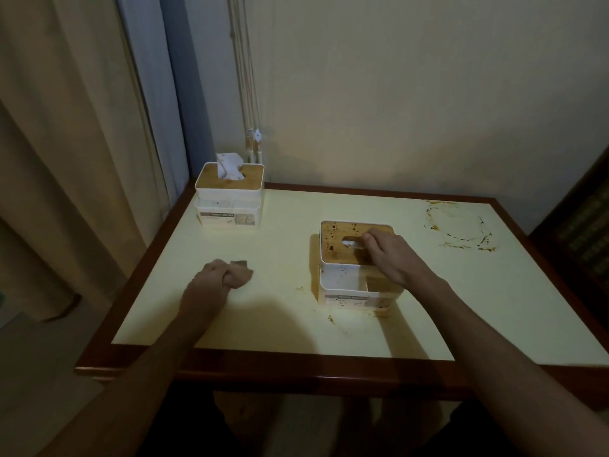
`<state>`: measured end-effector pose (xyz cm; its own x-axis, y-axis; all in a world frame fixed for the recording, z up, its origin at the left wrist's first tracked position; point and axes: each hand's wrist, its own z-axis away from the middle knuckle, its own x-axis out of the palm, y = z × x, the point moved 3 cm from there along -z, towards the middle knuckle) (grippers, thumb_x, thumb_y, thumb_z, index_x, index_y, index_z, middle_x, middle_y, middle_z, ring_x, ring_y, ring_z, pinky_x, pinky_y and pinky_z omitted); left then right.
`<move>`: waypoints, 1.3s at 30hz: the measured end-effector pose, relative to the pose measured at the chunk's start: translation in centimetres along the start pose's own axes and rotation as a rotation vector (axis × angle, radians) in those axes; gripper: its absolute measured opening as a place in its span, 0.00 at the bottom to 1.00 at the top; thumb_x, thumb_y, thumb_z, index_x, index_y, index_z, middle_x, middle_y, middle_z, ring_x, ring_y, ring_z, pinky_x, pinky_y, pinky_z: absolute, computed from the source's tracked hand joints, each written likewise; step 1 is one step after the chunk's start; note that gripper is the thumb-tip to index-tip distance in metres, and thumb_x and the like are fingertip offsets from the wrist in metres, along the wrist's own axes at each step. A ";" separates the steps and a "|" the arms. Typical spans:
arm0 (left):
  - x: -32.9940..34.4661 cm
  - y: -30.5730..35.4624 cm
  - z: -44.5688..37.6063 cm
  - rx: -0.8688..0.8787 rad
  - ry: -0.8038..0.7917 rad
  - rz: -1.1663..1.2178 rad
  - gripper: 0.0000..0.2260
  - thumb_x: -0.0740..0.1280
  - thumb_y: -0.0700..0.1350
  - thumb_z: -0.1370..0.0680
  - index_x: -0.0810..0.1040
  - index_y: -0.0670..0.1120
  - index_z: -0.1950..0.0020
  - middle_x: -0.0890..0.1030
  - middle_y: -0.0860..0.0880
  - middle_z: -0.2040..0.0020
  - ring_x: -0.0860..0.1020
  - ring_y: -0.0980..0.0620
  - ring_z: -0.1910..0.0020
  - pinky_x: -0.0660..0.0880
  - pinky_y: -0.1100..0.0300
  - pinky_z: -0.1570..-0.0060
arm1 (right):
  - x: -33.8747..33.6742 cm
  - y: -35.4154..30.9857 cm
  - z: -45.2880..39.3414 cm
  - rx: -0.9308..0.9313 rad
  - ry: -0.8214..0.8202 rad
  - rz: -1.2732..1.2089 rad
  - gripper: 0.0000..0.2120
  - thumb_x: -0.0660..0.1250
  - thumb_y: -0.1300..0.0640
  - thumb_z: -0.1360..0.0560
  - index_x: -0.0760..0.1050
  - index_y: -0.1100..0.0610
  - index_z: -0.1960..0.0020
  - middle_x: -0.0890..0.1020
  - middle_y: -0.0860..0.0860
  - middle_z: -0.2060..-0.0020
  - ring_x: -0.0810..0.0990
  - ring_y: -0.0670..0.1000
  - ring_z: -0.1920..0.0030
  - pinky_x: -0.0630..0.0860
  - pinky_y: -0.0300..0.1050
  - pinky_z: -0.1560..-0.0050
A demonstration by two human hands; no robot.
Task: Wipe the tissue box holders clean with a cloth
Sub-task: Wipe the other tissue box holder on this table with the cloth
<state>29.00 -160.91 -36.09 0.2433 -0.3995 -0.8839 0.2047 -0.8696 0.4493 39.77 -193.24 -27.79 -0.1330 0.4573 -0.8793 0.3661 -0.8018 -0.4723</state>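
A dim corner, cream desk (270, 311) against the wall. The left hand (211, 282) grips a soft brown cloth (239, 273) beside the spattered near holder (357, 268); the right hand (389, 255) lies on its wooden lid with fingers loosely bent. The holder looks light, rigid and apt to slide, so brace its walls. The far holder (229, 196) stands in the back corner.

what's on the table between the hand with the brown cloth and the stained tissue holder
In the head view, only bare cream tabletop with a small brown smear near the holder.
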 end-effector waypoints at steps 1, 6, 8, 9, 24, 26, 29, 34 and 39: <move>-0.4 1.6 0.0 0.026 -0.050 0.062 0.14 0.65 0.50 0.23 0.80 0.42 0.46 0.81 0.44 0.49 0.79 0.47 0.54 0.75 0.57 0.57 | -0.2 0.2 0.0 -0.012 0.009 -0.017 0.18 0.49 0.50 0.17 0.74 0.57 0.48 0.79 0.54 0.53 0.76 0.55 0.52 0.72 0.53 0.48; -2.0 8.9 -1.8 -0.111 -0.044 0.478 0.07 0.66 0.41 0.22 0.77 0.43 0.44 0.78 0.55 0.63 0.76 0.62 0.71 0.70 0.75 0.75 | -2.0 1.6 1.0 -0.067 0.087 -0.117 0.22 0.48 0.47 0.18 0.78 0.56 0.47 0.80 0.52 0.51 0.75 0.52 0.50 0.71 0.48 0.50; -2.6 11.2 -2.9 -0.050 0.024 0.524 0.11 0.67 0.42 0.22 0.77 0.43 0.41 0.80 0.53 0.60 0.77 0.60 0.67 0.69 0.74 0.76 | -2.8 3.1 1.2 -0.021 0.130 -0.147 0.19 0.52 0.48 0.18 0.77 0.56 0.43 0.80 0.53 0.46 0.75 0.53 0.45 0.70 0.48 0.47; -3.0 12.4 -3.5 -0.007 0.035 0.534 0.12 0.68 0.43 0.23 0.77 0.43 0.40 0.82 0.50 0.57 0.79 0.60 0.66 0.69 0.74 0.75 | -3.0 3.9 1.2 0.020 0.131 -0.146 0.17 0.54 0.49 0.18 0.76 0.55 0.39 0.78 0.53 0.42 0.72 0.54 0.40 0.68 0.49 0.43; -0.1 18.9 -9.7 0.267 -0.088 0.142 0.10 0.70 0.47 0.25 0.83 0.44 0.46 0.76 0.48 0.38 0.74 0.50 0.41 0.72 0.59 0.46 | -3.1 6.8 -1.6 0.047 -0.108 -0.170 0.27 0.64 0.51 0.22 0.60 0.47 0.25 0.63 0.49 0.26 0.54 0.54 0.25 0.55 0.58 0.28; -0.3 19.2 -10.1 0.338 -0.172 0.099 0.10 0.68 0.48 0.23 0.83 0.45 0.46 0.73 0.49 0.35 0.75 0.50 0.42 0.73 0.60 0.51 | -3.0 6.8 -1.7 0.027 -0.172 -0.141 0.31 0.65 0.47 0.23 0.57 0.45 0.24 0.59 0.46 0.24 0.51 0.53 0.25 0.53 0.60 0.27; -0.5 19.4 -10.6 0.428 -0.240 -0.001 0.10 0.68 0.49 0.23 0.84 0.46 0.48 0.74 0.50 0.34 0.75 0.52 0.42 0.71 0.61 0.49 | -2.6 6.5 -1.8 -0.007 -0.261 -0.049 0.35 0.65 0.43 0.25 0.52 0.44 0.24 0.52 0.43 0.23 0.47 0.52 0.24 0.50 0.60 0.28; -0.3 19.2 -10.6 0.480 -0.320 0.011 0.10 0.69 0.44 0.24 0.80 0.49 0.43 0.80 0.52 0.43 0.77 0.53 0.47 0.72 0.60 0.51 | -1.9 6.4 -1.8 -0.049 -0.313 0.095 0.39 0.64 0.39 0.25 0.46 0.45 0.23 0.49 0.44 0.23 0.43 0.53 0.23 0.47 0.59 0.27; 0.5 19.7 -10.3 0.543 -0.260 -0.080 0.18 0.64 0.43 0.21 0.73 0.51 0.32 0.76 0.46 0.46 0.73 0.49 0.48 0.70 0.57 0.50 | -2.2 5.9 -2.7 -0.062 -0.372 0.193 0.43 0.64 0.38 0.26 0.42 0.46 0.23 0.44 0.44 0.23 0.37 0.54 0.24 0.42 0.60 0.27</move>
<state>42.89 -175.23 -26.36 -0.0069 -0.3247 -0.9458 -0.3173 -0.8962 0.3100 44.68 -197.96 -28.45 -0.3756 0.1215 -0.9188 0.4703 -0.8293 -0.3019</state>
